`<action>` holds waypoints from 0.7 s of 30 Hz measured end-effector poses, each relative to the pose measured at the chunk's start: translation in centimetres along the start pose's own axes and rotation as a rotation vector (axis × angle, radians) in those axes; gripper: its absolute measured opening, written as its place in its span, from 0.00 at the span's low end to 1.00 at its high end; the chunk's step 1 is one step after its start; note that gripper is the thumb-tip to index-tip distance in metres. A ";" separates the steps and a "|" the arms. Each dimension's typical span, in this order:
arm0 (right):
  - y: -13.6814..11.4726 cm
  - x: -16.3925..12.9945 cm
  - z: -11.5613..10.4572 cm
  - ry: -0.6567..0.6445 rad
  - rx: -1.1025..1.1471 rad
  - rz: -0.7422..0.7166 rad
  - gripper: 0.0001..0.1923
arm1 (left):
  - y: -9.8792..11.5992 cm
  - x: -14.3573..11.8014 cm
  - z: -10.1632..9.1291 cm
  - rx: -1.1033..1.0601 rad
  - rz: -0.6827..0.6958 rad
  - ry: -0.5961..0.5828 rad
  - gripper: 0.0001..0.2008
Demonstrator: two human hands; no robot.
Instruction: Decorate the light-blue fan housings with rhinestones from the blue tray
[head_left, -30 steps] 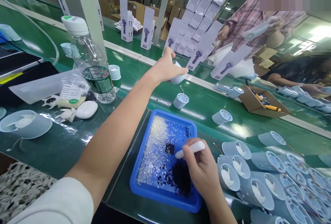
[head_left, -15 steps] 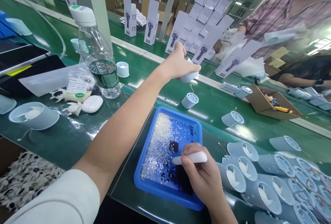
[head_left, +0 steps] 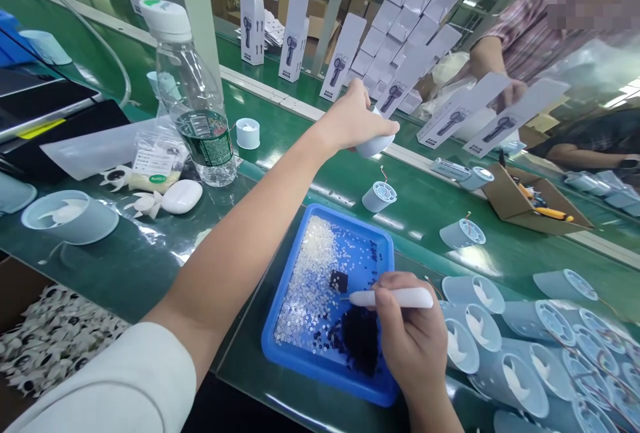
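My left hand reaches out over the green belt, its fingers closed around a pale blue fan housing that they partly cover. Pinched in my right hand is a white pen-like tool with a thin tip pointing left. That tip is above a blue tray. Inside the tray lie small clear washers, a pile of tiny black pieces and a small black block. Another fan housing, with a wire sticking up, stands on the belt below my left hand.
Several fan housings crowd the right side. A plastic bottle and a white oval case stand left of my forearm. White printed boxes line the far side, where a co-worker's hand shows. An open carton holds tools.
My right hand and the pen-like tool have moved right, uncovering more of the black pile. My left hand still grips the housing. A co-worker's hand and another printed box now show at the far right.
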State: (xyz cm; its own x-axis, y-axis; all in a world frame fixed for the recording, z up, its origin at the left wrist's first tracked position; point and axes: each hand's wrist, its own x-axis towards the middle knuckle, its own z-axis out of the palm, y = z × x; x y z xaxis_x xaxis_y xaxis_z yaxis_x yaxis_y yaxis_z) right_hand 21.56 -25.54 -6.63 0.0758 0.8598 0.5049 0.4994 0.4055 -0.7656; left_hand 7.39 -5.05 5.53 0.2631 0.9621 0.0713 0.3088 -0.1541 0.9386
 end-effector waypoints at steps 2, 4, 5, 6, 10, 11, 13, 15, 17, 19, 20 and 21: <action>0.3 -0.1 0.1 0.073 -0.031 0.083 0.02 | 0.1 0.0 0.1 -0.034 0.016 0.001 0.20; 0.6 0.0 0.2 0.112 -0.046 0.157 0.04 | 0.1 -0.1 0.2 -0.082 0.038 0.006 0.19; 0.7 0.0 0.2 0.121 -0.053 0.186 0.05 | 0.1 -0.1 0.3 -0.104 0.047 0.004 0.19; 0.7 0.1 0.2 0.125 -0.061 0.207 0.06 | 0.0 -0.1 0.3 -0.122 0.058 0.002 0.19; 0.6 0.7 0.3 0.070 -0.120 0.223 0.07 | 0.0 0.0 0.7 -0.196 0.076 -0.045 0.19; 0.5 0.8 0.3 0.053 -0.141 0.202 0.07 | 0.0 0.1 0.8 -0.230 0.065 -0.054 0.19; 0.4 1.0 0.4 0.029 -0.198 0.141 0.06 | 0.0 0.3 1.2 -0.306 0.034 -0.074 0.18; 0.3 1.0 0.4 0.021 -0.244 0.075 0.05 | 0.0 0.4 1.5 -0.363 0.018 -0.099 0.18; 0.3 0.9 0.4 0.064 -0.233 0.048 0.04 | 0.0 0.4 1.9 -0.374 0.001 -0.110 0.15; 0.3 0.9 0.5 0.182 -0.116 0.105 0.05 | -0.1 0.4 2.2 -0.351 -0.008 -0.109 0.12; 0.3 0.9 0.5 0.252 -0.007 0.153 0.05 | -0.1 0.4 2.3 -0.333 -0.009 -0.118 0.10; 0.3 1.1 0.4 0.319 0.129 0.198 0.05 | -0.1 0.3 2.4 -0.316 -0.010 -0.142 0.08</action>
State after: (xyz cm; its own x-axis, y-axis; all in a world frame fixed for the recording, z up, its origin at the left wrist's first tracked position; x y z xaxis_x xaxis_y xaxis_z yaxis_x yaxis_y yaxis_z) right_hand 21.41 -24.38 -6.48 0.4344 0.7938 0.4256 0.3370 0.2950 -0.8941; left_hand 9.68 -5.26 4.67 0.3928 0.9190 0.0347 0.0194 -0.0460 0.9988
